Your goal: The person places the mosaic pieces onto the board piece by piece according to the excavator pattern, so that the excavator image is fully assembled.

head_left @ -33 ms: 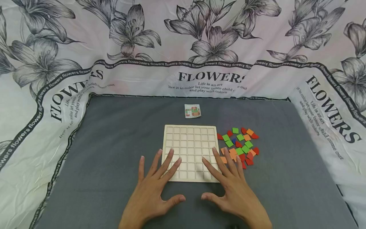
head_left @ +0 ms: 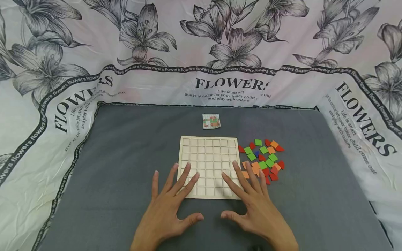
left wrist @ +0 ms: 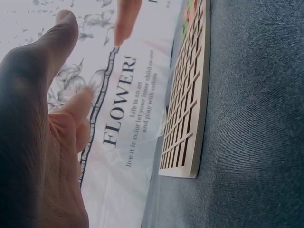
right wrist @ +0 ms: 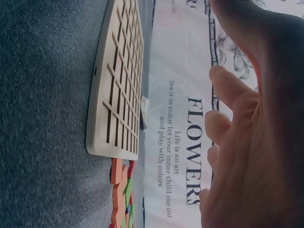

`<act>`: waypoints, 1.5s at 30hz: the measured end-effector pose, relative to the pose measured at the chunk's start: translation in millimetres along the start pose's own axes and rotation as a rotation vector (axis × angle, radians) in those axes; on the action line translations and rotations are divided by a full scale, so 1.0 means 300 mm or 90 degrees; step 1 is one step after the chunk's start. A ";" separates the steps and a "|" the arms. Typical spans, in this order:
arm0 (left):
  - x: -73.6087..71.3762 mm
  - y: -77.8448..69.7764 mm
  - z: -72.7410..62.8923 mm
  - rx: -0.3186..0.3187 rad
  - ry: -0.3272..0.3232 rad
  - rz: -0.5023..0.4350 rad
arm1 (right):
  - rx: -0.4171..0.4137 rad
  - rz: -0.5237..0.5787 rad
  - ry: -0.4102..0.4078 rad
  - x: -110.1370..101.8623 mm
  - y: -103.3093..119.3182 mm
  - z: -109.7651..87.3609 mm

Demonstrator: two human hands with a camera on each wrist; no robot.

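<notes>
A square pale wooden board, divided by thin ridges into a grid of bare cells, lies flat on the grey cloth. My left hand is over its near left corner, fingers spread and thumb pointing inward. Mirroring it, my right hand spreads its fingers over the near right corner. Both wrist views show the fingers raised above the board, and neither hand holds anything. Flat tiles in green, orange, red and blue lie loosely right of the board, partly behind my right fingertips.
Beyond the board lies a small card printed with a coloured grid pattern. The grey cloth covers the table. White flower-printed fabric rises along the back and both sides.
</notes>
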State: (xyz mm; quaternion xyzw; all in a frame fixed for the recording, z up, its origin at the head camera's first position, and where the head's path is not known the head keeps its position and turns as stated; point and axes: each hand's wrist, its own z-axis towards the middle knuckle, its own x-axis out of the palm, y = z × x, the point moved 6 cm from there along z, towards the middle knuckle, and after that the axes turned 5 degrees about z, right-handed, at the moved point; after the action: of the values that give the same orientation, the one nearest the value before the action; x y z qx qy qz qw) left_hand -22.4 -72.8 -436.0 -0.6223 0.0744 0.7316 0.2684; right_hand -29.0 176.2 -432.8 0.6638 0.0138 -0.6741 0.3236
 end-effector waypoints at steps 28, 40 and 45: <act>0.005 0.264 0.091 -0.035 0.099 -0.102 | 0.093 -0.016 -0.254 -0.200 -0.254 0.087; 0.071 0.348 0.184 -0.100 0.242 -0.089 | 0.168 -0.043 -0.155 -0.112 -0.402 0.167; 0.083 0.346 0.199 -0.124 0.266 -0.101 | 0.185 -0.044 -0.111 -0.085 -0.423 0.181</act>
State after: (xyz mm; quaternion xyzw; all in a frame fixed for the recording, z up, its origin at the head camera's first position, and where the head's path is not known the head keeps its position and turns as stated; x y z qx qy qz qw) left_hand -126.7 -126.6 -470.2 -0.7868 0.0088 0.5676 0.2425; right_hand -137.1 262.6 -455.4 0.6420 -0.0890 -0.7347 0.2004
